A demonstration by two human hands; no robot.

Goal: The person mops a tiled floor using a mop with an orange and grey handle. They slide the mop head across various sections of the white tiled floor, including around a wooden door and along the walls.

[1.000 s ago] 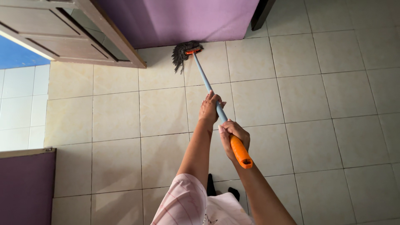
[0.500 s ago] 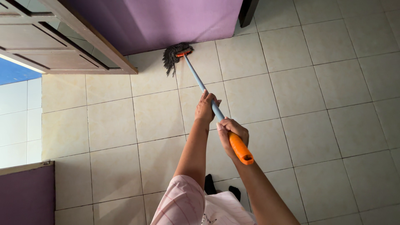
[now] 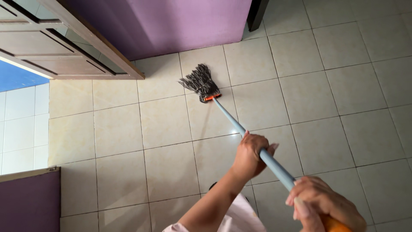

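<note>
A mop with a grey-blue pole (image 3: pixel 234 123) and a dark stringy head (image 3: pixel 200 81) lies slanted across the cream tiled floor (image 3: pixel 326 99). An orange clamp joins head and pole. My left hand (image 3: pixel 251 155) grips the pole about halfway up. My right hand (image 3: pixel 319 204) grips the top of the pole at the orange grip, whose end shows at the bottom edge. The mop head rests on the tiles, a tile's width away from the purple wall (image 3: pixel 180 21).
An open wooden panelled door (image 3: pixel 64 47) stands at the upper left, with a blue surface and white tiles beyond it. A purple panel (image 3: pixel 28 202) fills the lower left corner. A dark post (image 3: pixel 256 13) rises at the top by the wall.
The mop head has been pulled back from the foot of the purple wall toward me. Both hands have drawn back and to the right with the pole.
</note>
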